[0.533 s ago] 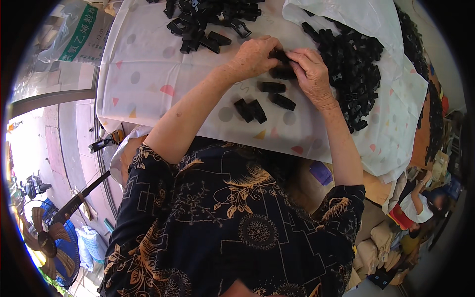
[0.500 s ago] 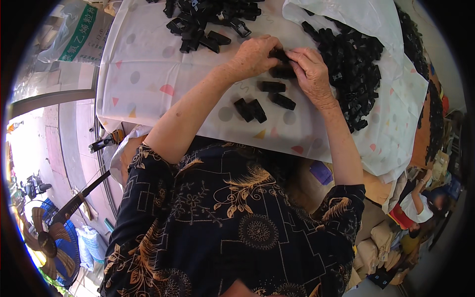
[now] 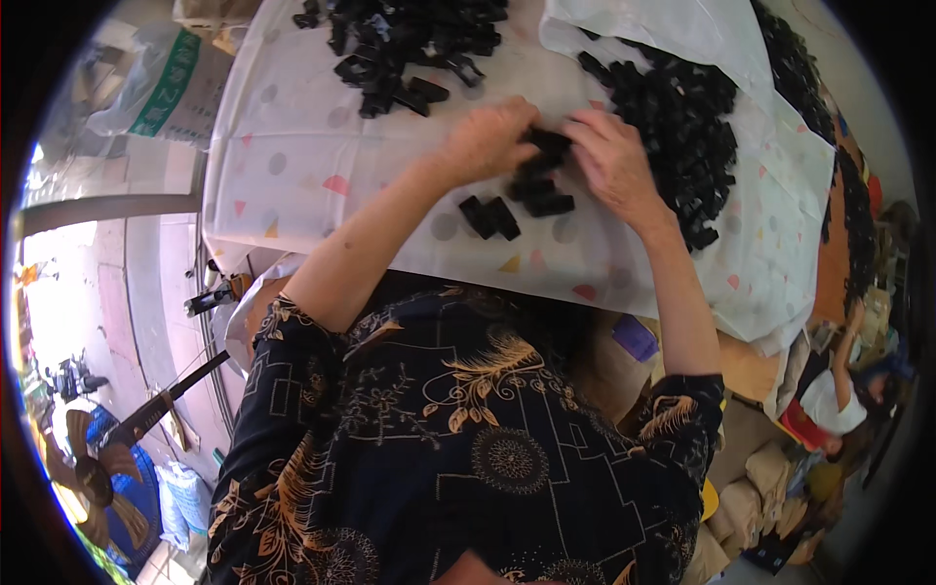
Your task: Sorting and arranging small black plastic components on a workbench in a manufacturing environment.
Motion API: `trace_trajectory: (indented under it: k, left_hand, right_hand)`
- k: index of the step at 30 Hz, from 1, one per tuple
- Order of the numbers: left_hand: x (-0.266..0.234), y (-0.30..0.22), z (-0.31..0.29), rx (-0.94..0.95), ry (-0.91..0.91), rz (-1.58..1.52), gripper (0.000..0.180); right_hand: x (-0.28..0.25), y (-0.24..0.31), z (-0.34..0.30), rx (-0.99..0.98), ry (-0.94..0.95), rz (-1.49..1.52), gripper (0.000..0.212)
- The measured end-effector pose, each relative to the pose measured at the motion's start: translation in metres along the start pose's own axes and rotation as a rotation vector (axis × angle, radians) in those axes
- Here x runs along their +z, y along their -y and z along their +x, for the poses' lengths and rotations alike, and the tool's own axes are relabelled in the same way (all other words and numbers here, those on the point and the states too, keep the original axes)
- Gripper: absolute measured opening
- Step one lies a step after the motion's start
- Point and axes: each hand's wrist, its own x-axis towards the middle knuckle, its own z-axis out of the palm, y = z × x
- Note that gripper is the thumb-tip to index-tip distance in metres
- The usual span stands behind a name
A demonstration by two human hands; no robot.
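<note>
The left hand [image 3: 495, 138] and right hand [image 3: 612, 161] have blurry grips; I can't tell if they hold the black piece [image 3: 552, 142] between them. Its long side runs left to right, near other black pieces [image 3: 504, 218] on the white tabletop [image 3: 302, 141].

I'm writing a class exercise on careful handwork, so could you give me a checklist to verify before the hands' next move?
1. Left hand gripping the black plastic piece: cannot tell; motion blur.
2. Right hand over the tablecloth: ok.
3. Left heap and right heap separate: ok, with bare cloth between.
4. Right heap fully uncovered: not ok; white sheeting overlaps its far edge.
5. Nearby loose pair clear of both hands: ok.
</note>
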Motion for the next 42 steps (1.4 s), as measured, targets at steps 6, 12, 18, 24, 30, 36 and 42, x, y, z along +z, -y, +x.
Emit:
trace_trajectory:
  k: [6,12,18,24,30,36,42]
  left_hand:
    - [-0.032,0.000,-0.012,-0.033,-0.009,0.161,0.033]
    - [-0.070,0.042,0.014,0.077,-0.106,0.614,0.036]
    - [-0.056,0.033,0.021,0.081,-0.075,0.605,0.021]
    - [-0.022,0.003,0.028,-0.067,-0.171,-0.078,0.030]
    - [-0.012,-0.003,0.014,-0.159,-0.033,-0.238,0.033]
    - [-0.007,-0.005,0.010,-0.073,-0.125,0.002,0.029]
    - [-0.006,-0.005,0.010,-0.086,-0.062,0.035,0.033]
  right_hand:
    - [-0.034,-0.023,-0.017,0.271,-0.067,-0.536,0.044]
    - [-0.042,-0.037,-0.010,0.200,0.056,-0.448,0.042]
    - [-0.060,-0.045,0.000,0.080,0.158,-0.322,0.031]
    - [-0.049,-0.041,-0.001,0.161,-0.046,-0.082,0.026]
    - [-0.012,-0.005,0.013,0.348,-0.215,0.299,0.027]
    - [0.006,0.000,0.023,0.151,-0.298,0.164,0.027]
    - [0.004,0.011,0.023,0.061,-0.129,-0.063,0.030]
